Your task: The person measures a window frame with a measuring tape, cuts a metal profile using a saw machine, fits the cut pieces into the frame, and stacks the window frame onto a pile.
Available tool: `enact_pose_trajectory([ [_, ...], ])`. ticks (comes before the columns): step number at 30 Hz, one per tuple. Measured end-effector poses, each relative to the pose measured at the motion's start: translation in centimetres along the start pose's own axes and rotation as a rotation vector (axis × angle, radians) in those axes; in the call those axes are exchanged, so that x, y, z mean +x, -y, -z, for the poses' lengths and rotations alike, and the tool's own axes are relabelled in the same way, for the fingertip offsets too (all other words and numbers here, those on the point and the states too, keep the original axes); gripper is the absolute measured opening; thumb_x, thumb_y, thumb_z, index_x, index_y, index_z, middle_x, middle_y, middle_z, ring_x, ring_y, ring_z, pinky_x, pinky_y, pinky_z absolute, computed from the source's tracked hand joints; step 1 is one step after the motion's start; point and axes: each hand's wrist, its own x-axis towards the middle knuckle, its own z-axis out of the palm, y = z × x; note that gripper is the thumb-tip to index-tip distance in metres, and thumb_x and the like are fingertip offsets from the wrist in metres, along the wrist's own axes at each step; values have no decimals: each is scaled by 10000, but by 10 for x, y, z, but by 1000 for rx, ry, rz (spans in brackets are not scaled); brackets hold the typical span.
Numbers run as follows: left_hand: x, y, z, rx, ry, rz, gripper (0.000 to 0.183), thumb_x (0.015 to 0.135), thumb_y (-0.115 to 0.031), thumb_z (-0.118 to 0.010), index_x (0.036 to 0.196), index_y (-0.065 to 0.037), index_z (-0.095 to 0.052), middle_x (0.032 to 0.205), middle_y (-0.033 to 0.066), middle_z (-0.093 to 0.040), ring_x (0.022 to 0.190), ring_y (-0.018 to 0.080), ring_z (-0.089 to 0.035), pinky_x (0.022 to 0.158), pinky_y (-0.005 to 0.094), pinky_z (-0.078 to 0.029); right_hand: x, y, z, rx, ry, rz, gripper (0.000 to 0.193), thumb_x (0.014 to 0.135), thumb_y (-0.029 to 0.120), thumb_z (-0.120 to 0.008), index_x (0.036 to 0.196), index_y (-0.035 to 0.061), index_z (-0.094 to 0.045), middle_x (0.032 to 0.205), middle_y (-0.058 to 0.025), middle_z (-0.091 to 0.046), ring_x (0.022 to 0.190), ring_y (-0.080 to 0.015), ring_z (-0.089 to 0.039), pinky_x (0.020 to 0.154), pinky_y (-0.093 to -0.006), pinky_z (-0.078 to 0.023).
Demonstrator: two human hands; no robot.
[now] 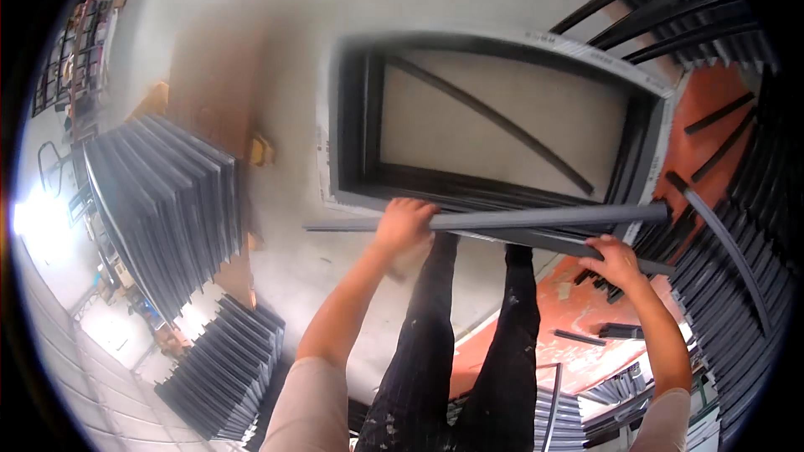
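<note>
My left hand (406, 224) is closed around a long grey profile bar (528, 218), which lies nearly crosswise in front of my legs. The bar's right end reaches over the near right corner of a large dark rectangular frame (356, 117). Below that bar, my right hand (617, 263) has its thumb and fingers on either side of a second, darker profile bar (565, 243), which slants down to the right. Part of this darker bar is hidden under the grey one. A thin dark strip (502, 121) runs diagonally inside the frame's opening.
At left stand a stack of grey panels (167, 201) and a lower stack of dark profiles (226, 368). Many dark bars (720, 276) are piled at right, some jutting out at upper right. Short offcuts (578, 337) lie on the reddish floor (536, 326).
</note>
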Motion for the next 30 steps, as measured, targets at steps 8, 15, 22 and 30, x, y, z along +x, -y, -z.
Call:
enact_pose_trajectory([
  [8, 46, 71, -76, -4, 53, 31, 345, 708, -180, -682, 1026, -94, -581, 1006, 115, -619, 993, 314, -559, 878, 410, -436, 95, -27, -85, 25, -71, 117, 428, 740, 345, -687, 1072, 79, -632, 905, -124, -610, 934, -319, -564, 807, -409, -447],
  [15, 51, 79, -83, 26, -3, 112, 299, 732, -248, -693, 969, -102, -582, 857, 115, -617, 857, 336, -581, 753, 441, -460, 124, -36, -114, 59, -79, 168, 421, 770, 351, -665, 1102, 94, -621, 975, -118, -626, 978, -315, -558, 858, -401, -437],
  [22, 60, 102, -116, 9, 228, 307, 483, 732, -363, -728, 1125, -113, -600, 957, 133, -658, 922, 314, -625, 784, 421, -490, 135, -60, -157, 17, -58, 203, 476, 788, 408, -637, 1154, 105, -608, 1047, -124, -625, 1019, -305, -557, 885, -429, -438],
  [30, 76, 92, -102, -181, 164, 482, 338, 759, -198, -694, 1019, -30, -559, 715, 78, -595, 616, 174, -574, 598, 324, -442, 152, -55, -130, 67, -212, 113, 373, 750, 430, -662, 972, 131, -678, 948, -99, -632, 1019, -284, -549, 913, -415, -416],
])
